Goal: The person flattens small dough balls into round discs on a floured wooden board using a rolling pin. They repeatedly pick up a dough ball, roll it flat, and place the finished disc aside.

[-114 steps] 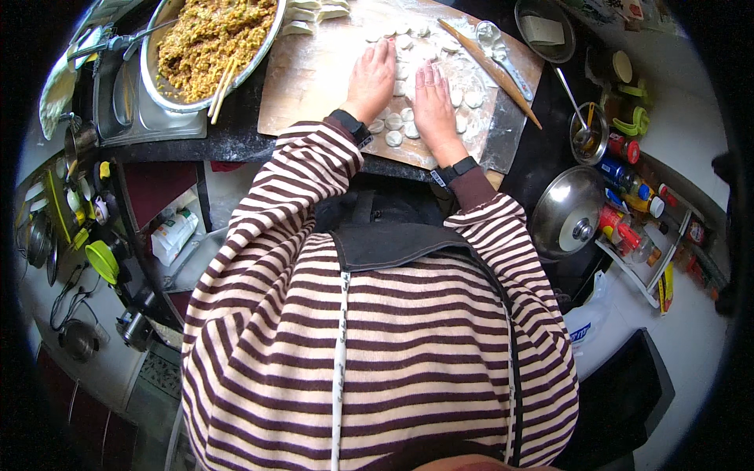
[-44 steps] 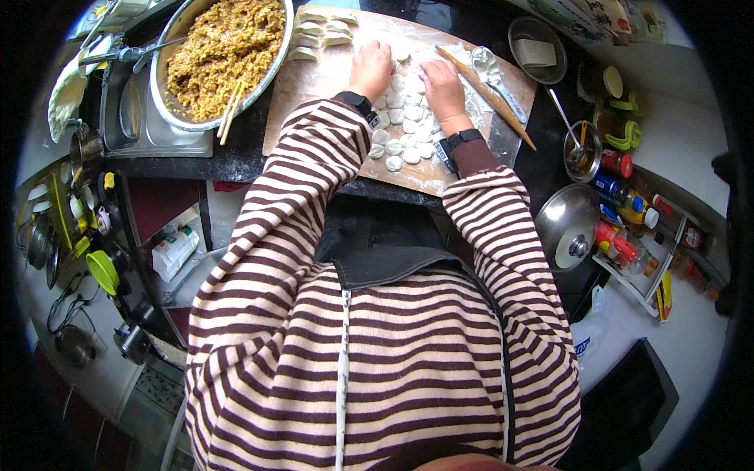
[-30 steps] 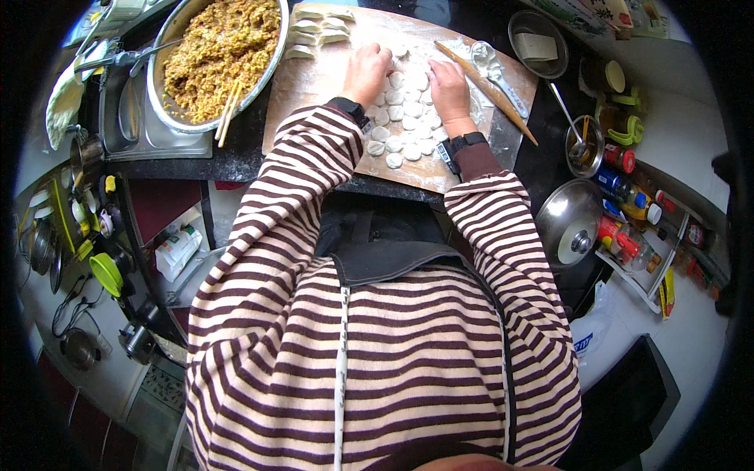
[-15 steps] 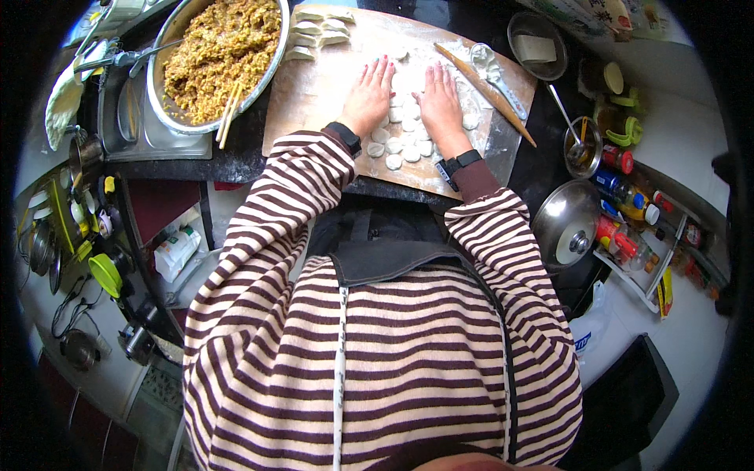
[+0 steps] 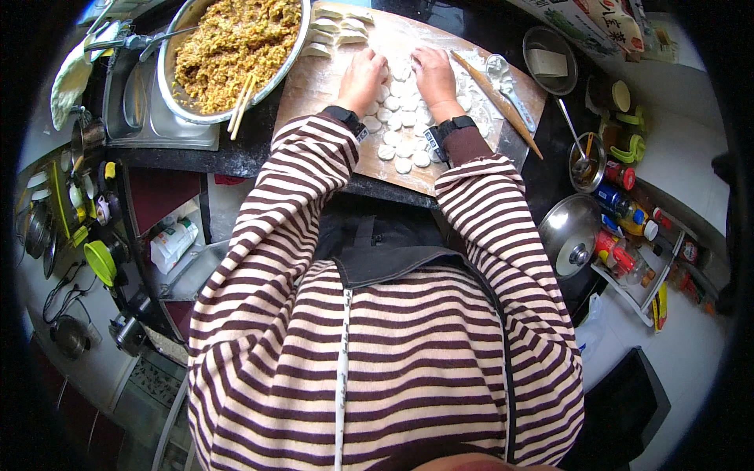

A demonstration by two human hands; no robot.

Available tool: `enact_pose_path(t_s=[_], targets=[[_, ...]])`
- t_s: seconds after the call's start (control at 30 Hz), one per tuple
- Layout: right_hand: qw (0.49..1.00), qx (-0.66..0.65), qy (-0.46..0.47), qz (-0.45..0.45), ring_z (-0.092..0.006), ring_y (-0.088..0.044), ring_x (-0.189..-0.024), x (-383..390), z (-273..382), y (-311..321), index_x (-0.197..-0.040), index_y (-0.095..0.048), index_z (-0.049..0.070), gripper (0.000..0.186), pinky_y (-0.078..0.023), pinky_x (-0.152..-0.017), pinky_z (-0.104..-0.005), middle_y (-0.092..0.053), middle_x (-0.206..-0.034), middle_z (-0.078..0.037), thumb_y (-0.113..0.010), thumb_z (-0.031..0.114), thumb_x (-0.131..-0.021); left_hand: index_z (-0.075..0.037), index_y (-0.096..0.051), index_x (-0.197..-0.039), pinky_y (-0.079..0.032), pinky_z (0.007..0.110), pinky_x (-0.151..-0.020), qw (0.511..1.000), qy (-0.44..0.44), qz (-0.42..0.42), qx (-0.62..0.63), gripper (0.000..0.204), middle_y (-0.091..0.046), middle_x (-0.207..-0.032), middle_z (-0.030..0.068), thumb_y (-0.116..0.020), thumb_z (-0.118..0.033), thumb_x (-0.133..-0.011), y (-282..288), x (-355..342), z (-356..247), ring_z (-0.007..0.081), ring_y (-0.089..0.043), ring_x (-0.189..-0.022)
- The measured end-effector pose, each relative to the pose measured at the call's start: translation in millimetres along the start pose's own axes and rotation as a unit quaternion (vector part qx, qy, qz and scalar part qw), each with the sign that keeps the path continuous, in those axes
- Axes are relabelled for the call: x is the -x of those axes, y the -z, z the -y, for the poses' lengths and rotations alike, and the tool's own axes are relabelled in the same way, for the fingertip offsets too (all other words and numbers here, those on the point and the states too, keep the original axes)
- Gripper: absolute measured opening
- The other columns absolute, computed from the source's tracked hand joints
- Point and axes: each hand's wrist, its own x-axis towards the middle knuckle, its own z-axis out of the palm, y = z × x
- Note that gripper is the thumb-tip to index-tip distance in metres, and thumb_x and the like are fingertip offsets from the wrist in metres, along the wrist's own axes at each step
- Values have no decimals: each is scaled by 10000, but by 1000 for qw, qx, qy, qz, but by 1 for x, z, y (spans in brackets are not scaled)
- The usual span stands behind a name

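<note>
Several small flattened white dough pieces (image 5: 403, 166) lie clustered on a floured wooden board (image 5: 314, 90). On the left side of the cluster is my left hand (image 5: 362, 82), its fingers curled inward; the fingertips are partly hidden. Across from it, my right hand (image 5: 434, 80) is likewise curled at the upper right of the pieces. Whether dough is under the fingers of either hand cannot be made out. A tapered wooden rolling pin (image 5: 503, 108) and a scoop (image 5: 517, 106) with flour in it lie right of my right hand. Folded dumplings (image 5: 339, 36) stand in rows at the far left of the board.
Left of the board, a large metal bowl (image 5: 162, 77) holds chopped filling, with chopsticks (image 5: 242, 110) on its near rim. Beyond it is a sink (image 5: 161, 129). To the right are a metal bowl (image 5: 585, 179) with a ladle, a pot lid (image 5: 567, 235) and several bottles (image 5: 624, 210).
Both hands have gone from flat with outstretched fingers to curled fingers, and sit slightly farther away on the board. The whole view has shifted a little.
</note>
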Motion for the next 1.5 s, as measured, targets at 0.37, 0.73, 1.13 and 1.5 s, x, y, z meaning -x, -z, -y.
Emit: enact_pose_path(t_s=[0.37,0.73,1.13,1.5], targets=[[999,30,8,11,-339,-486,-1274,39,0,25,-1295,-555,-6,462,-379,-1085,-420,-552,-1345,-184,-643,148,-869,31,-536,-1266,-435,413,-1022,996,-62,19,-66,460,-540,-1302,216,-638,-80,-832,4,19,-13,369,-522,-1213],[974,45,-23,220,-300,-335,-1441,49,-6,22,-1442,-433,15,558,-264,-1173,-425,-391,-1525,-201,-570,248,-954,17,-316,-1494,-226,485,-1188,980,-24,177,-92,646,-225,-1589,232,-562,-255,-962,-5,41,-7,372,-267,-1457],[959,-111,-222,-136,-300,-618,-1074,73,-86,103,-1159,-654,19,314,-459,-964,-391,-655,-1118,-172,-685,64,-850,-256,-176,-1582,-77,712,-1126,951,3,293,-98,1235,-49,-1654,126,-859,-511,-585,10,112,-57,396,-77,-1509],[992,40,-115,-38,-374,-584,-1045,35,-137,63,-998,-681,58,259,-457,-945,-432,-645,-1040,-176,-666,-10,-748,-170,-133,-1585,-93,623,-1177,980,31,197,-12,1251,-59,-1648,143,-891,-352,-606,-11,101,-48,389,-67,-1511]])
